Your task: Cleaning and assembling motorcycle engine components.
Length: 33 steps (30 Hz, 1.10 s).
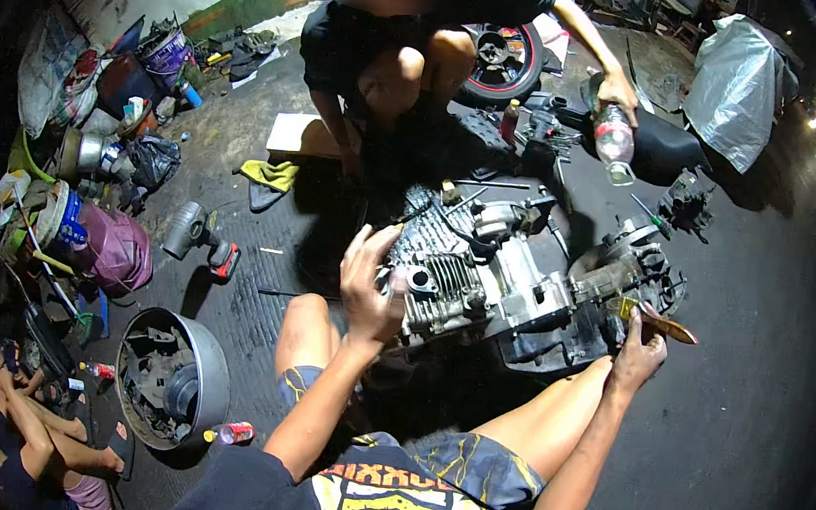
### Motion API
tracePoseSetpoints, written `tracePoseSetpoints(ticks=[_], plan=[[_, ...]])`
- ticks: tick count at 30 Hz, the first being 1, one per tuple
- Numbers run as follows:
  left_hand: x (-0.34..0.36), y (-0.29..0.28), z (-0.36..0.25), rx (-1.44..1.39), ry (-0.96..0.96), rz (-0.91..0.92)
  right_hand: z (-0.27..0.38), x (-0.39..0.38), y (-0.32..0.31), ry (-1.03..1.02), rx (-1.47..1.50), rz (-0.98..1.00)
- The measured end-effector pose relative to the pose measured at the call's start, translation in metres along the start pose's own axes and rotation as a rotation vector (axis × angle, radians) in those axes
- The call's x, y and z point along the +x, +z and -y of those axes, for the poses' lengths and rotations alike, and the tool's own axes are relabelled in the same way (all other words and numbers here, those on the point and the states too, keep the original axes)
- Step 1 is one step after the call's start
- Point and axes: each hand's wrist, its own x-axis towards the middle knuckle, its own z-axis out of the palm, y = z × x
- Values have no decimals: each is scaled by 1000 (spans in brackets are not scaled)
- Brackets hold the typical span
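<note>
A motorcycle engine (515,287) with a finned cylinder lies on the floor between my bare knees. Beside its left end, near the fins, is my left hand (371,286), its fingers raised and apart. I cannot tell whether the palm touches the metal. My right hand (640,354) grips a paintbrush (673,329) with a brown handle. The bristle end points left, at the engine's right-hand casing. Across from me, a crouching person in dark clothes holds a clear plastic bottle (614,143) tilted neck down above the engine's far right side.
A round metal tub (222,385) of dirty parts stands at left, with a cordless power tool (199,236) beyond it. A yellow-grey cloth (269,179) lies farther off. A wheel (515,66) rests behind the person. Buckets and bags crowd the left; another person's legs (56,427) show lower left.
</note>
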Motion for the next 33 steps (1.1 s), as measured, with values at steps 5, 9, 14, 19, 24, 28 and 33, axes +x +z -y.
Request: tracePoseSetpoints(ticks=[5, 9, 14, 19, 24, 28, 33], plan=[[-6, 5, -11, 299, 71, 172, 17, -6, -1, -7, 3, -19], [-11, 7, -7, 296, 27, 161, 26, -11, -6, 61, -25, -21], [-5, 10, -5, 365, 65, 151, 11, -2, -5, 50, 20, -24], [-5, 6, -1, 393, 70, 153, 10, -2, 6, 12, 85, -52], [-8, 11, -3, 357, 61, 158, 15, -5, 1, 13, 24, -102], [-9, 7, -5, 323, 63, 141, 21, -8, 2, -2, 8, -82], [-10, 9, -8, 279, 46, 124, 18, -9, 2, 16, -63, -14]])
